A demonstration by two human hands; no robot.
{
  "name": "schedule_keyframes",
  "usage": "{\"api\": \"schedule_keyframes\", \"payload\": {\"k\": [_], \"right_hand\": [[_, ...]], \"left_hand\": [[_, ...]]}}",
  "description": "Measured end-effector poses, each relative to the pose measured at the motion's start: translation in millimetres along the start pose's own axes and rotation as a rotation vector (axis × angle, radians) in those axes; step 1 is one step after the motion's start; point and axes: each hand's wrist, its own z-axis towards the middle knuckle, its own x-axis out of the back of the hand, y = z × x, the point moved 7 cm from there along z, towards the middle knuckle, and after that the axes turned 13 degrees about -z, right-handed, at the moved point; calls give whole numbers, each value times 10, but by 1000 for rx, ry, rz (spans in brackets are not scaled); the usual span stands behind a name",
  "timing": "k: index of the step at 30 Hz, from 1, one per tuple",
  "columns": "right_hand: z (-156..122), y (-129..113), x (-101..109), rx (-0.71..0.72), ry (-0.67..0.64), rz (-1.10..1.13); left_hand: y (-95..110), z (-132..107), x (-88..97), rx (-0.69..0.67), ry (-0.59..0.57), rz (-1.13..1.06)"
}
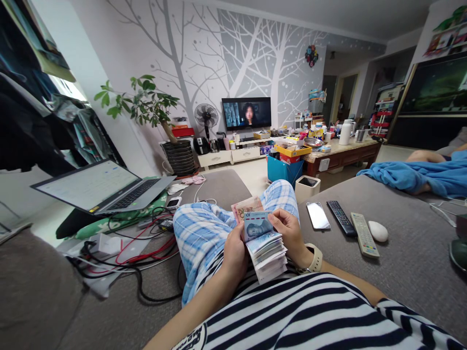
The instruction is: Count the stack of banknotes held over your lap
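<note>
A thick stack of banknotes (268, 255) is held over my lap, its lower ends fanned out toward my belly. My left hand (234, 250) is closed around the stack's left side. On top, a bluish note (257, 226) with a portrait stands up from the bundle, and my right hand (290, 231) pinches its right edge between thumb and finger. Behind it, pinkish and brownish notes (239, 210) stick out at the far side, near my knees in blue checked trousers (200, 228). A pale watch (314, 257) is on my right wrist.
On the sofa to my right lie a phone (318, 216), two remotes (341, 218) and a white mouse (378, 231). Tangled cables (146, 260) and an open laptop (109, 189) are on my left. Another person's leg (425, 156) with a blue cloth (404, 174) is at far right.
</note>
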Motion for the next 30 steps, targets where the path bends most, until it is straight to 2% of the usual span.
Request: {"api": "schedule_keyframes", "payload": {"k": [10, 18, 22, 30], "right_hand": [[-6, 0, -9, -2, -13, 3], [-15, -36, -10, 2, -9, 29], [-19, -61, -8, 13, -7, 36], [-24, -75, -6, 10, -13, 29]], "left_hand": [[-36, 24, 10, 17, -28, 5], [-26, 14, 35, 2, -7, 59], [-8, -8, 57, -9, 41, 56], [50, -61, -8, -24, 44, 82]]}}
